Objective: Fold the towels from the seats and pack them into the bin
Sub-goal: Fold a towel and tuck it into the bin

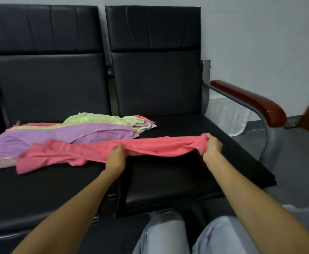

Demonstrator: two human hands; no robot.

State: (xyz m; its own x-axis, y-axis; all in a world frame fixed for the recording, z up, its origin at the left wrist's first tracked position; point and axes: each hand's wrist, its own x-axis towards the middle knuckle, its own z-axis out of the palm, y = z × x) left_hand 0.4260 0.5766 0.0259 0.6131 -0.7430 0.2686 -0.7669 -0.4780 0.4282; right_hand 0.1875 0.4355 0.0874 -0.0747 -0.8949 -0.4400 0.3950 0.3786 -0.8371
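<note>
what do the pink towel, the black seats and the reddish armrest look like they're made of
Pink towel: soft matte cloth, probably terry or microfibre; it sags and wrinkles between the hands.
Black seats: smooth leather or vinyl padding with a dull sheen and stitched panels.
Reddish-brown armrest: glossy, likely lacquered wood or plastic; it shows a bright highlight.

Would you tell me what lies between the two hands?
Head view: only pink towel, stretched from left hand to right hand.

- One view only, worn on the head; it looks forward and down from above the knees (186, 233)
- It faces the black seats (168, 176) squarely, backrests filling the top; the seats lie close, within arm's reach
- The wide lens bends the edges; the armrest (249, 101) and wall (260, 37) fall at right
</note>
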